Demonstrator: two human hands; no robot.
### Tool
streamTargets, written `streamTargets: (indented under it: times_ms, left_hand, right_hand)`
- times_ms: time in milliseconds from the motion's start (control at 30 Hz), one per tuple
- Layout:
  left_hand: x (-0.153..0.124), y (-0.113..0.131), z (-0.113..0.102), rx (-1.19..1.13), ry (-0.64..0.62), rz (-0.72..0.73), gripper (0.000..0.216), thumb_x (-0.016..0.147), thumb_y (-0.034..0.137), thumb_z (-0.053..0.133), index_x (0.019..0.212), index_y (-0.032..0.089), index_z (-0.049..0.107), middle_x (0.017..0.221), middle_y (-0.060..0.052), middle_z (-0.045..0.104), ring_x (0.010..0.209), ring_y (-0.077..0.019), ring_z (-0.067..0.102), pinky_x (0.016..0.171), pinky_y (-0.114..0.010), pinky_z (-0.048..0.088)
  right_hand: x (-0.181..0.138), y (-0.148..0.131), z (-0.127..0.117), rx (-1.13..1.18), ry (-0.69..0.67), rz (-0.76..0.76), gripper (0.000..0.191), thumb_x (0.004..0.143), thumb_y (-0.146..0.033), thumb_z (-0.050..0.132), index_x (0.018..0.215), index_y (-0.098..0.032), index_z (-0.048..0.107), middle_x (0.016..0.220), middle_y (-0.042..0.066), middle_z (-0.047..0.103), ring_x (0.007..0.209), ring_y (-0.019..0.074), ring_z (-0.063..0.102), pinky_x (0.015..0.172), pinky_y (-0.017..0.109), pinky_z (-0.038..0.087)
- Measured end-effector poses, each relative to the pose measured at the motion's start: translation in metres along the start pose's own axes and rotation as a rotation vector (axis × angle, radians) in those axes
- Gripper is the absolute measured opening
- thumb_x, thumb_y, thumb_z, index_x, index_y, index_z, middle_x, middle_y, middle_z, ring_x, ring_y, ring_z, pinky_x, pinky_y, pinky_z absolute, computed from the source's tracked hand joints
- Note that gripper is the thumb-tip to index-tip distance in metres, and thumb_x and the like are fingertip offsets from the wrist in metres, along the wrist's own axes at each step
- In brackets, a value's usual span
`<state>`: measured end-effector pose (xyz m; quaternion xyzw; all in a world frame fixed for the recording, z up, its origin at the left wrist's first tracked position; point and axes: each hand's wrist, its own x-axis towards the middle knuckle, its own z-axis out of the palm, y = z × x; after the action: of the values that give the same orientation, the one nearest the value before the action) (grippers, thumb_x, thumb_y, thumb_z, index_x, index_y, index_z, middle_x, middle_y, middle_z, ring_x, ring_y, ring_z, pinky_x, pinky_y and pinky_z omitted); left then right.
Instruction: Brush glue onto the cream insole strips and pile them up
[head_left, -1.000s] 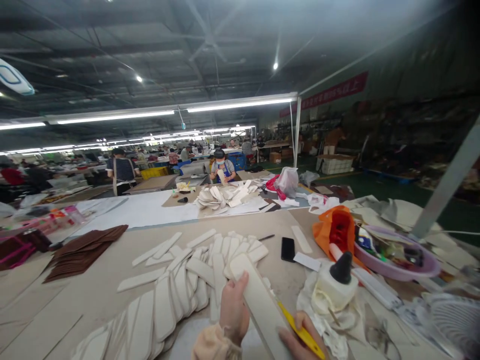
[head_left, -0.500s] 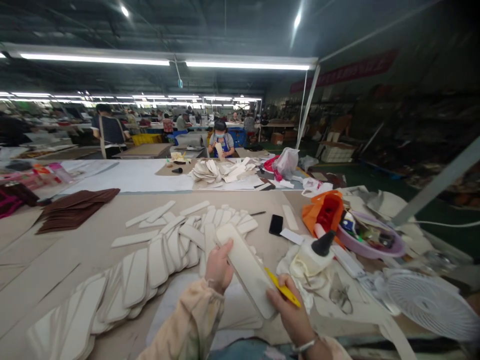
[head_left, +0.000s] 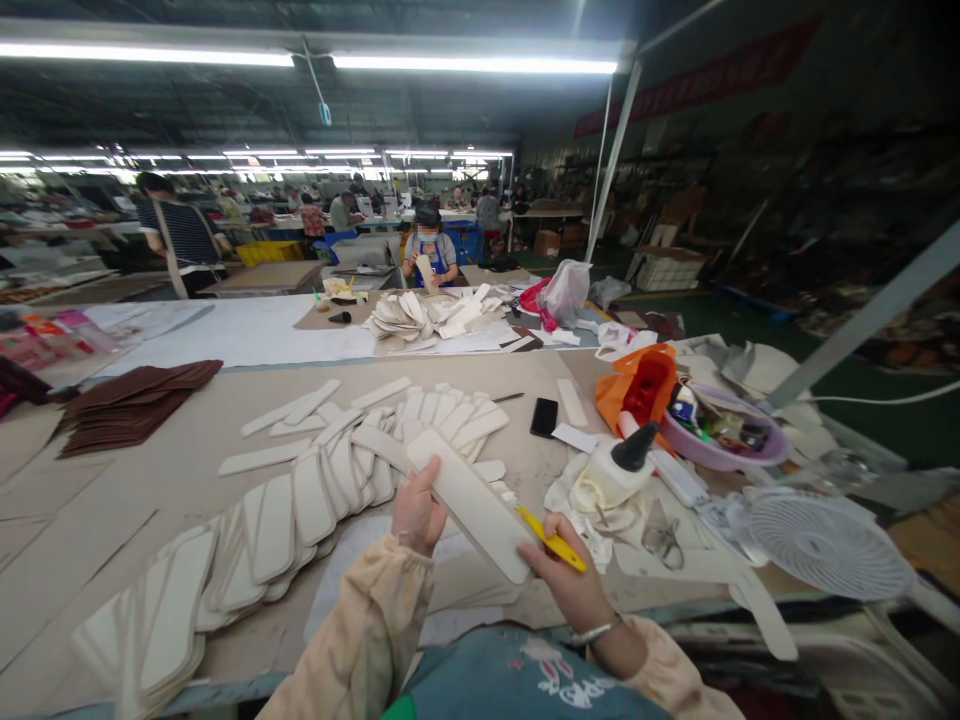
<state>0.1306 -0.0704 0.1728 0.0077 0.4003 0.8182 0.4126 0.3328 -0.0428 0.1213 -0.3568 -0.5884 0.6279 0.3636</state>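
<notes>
My left hand (head_left: 417, 515) is closed round the left edge of a long cream insole-shaped piece (head_left: 470, 504), held up tilted over the table. My right hand (head_left: 571, 587) grips a yellow tool (head_left: 551, 540) whose tip rests against the piece's lower right end. Just beyond the hands, several more cream pieces (head_left: 330, 480) lie overlapped in a curved row on the table (head_left: 172, 470). A white glue bottle with a black nozzle (head_left: 616, 468) stands on crumpled rags to the right.
A black phone (head_left: 544, 417), an orange bag (head_left: 640, 383), a purple basin of odds and ends (head_left: 721, 430), scissors (head_left: 660, 530) and a white fan (head_left: 821, 530) crowd the right side. Brown pieces (head_left: 131, 400) are stacked at the left. Other people work at farther tables.
The view has tipped down, showing my sleeves and lap. Both hands keep their hold on the cream piece and the yellow tool, which now sit a little lower toward me.
</notes>
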Motion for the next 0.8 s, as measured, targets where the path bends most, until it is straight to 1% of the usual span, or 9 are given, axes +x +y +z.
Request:
streamTargets:
  times_ms: [200,333,400,533,600,667,733,800]
  left_hand:
    - [0.002,-0.001,-0.004,0.003,0.012,-0.003,0.020,0.071,0.014,0.061,0.092,0.013,0.061,0.084,-0.007,0.069,0.080,-0.0175,0.065,0.079,-0.033,0.053]
    - [0.003,0.001,-0.007,-0.013,0.022,0.012,0.022,0.070,0.016,0.063,0.091,0.014,0.061,0.088,-0.007,0.068,0.085,-0.0173,0.063,0.080,-0.032,0.052]
    - [0.003,0.001,-0.009,-0.017,0.016,0.020,0.023,0.069,0.018,0.065,0.091,0.015,0.061,0.089,-0.007,0.068,0.087,-0.0179,0.062,0.080,-0.032,0.051]
    - [0.003,0.004,-0.020,0.015,-0.005,0.057,0.027,0.064,0.020,0.069,0.089,0.015,0.061,0.088,-0.006,0.067,0.085,-0.0179,0.062,0.075,-0.030,0.051]
    - [0.003,0.007,-0.034,0.071,-0.008,0.058,0.028,0.062,0.022,0.070,0.087,0.015,0.061,0.087,-0.005,0.067,0.081,-0.0162,0.061,0.071,-0.027,0.051]
    - [0.005,0.009,-0.057,0.179,0.011,0.028,0.028,0.061,0.026,0.071,0.085,0.016,0.061,0.083,-0.003,0.066,0.074,-0.0135,0.060,0.065,-0.025,0.050]
    - [0.007,0.006,-0.085,0.349,0.040,-0.039,0.029,0.060,0.031,0.071,0.081,0.015,0.060,0.076,-0.001,0.063,0.067,-0.0111,0.057,0.060,-0.023,0.048]
    - [0.009,-0.003,-0.117,0.583,0.066,-0.126,0.030,0.059,0.037,0.070,0.076,0.015,0.059,0.068,0.001,0.060,0.062,-0.0096,0.055,0.057,-0.021,0.046]
  right_hand:
    - [0.001,-0.001,0.000,-0.013,-0.025,-0.003,0.034,0.070,-0.036,0.065,0.076,-0.023,0.034,0.057,-0.010,0.034,0.048,0.0075,0.036,0.043,0.017,0.031]
    - [0.001,0.004,0.001,0.025,0.005,0.056,0.034,0.069,-0.039,0.064,0.077,-0.023,0.035,0.061,-0.008,0.041,0.051,0.0099,0.044,0.044,0.020,0.041]
    - [0.001,0.008,0.002,0.004,0.020,0.071,0.034,0.069,-0.040,0.064,0.077,-0.023,0.036,0.063,-0.007,0.044,0.053,0.0111,0.047,0.046,0.022,0.045]
    - [0.004,0.017,-0.002,-0.121,0.041,-0.008,0.033,0.071,-0.040,0.063,0.077,-0.023,0.036,0.061,-0.007,0.042,0.052,0.0112,0.045,0.047,0.022,0.042]
    - [0.007,0.024,-0.006,-0.200,0.058,-0.064,0.031,0.073,-0.040,0.062,0.077,-0.023,0.035,0.059,-0.008,0.040,0.052,0.0116,0.045,0.049,0.022,0.040]
    - [0.010,0.034,-0.012,-0.276,0.096,-0.120,0.030,0.073,-0.039,0.061,0.077,-0.023,0.036,0.060,-0.007,0.040,0.053,0.0116,0.043,0.050,0.022,0.039]
    - [0.013,0.049,-0.017,-0.354,0.128,-0.160,0.029,0.074,-0.039,0.060,0.078,-0.023,0.037,0.061,-0.007,0.040,0.053,0.0115,0.043,0.050,0.022,0.038]
    - [0.017,0.066,-0.022,-0.428,0.132,-0.166,0.026,0.074,-0.038,0.059,0.079,-0.023,0.039,0.062,-0.006,0.044,0.053,0.0119,0.045,0.050,0.023,0.039]
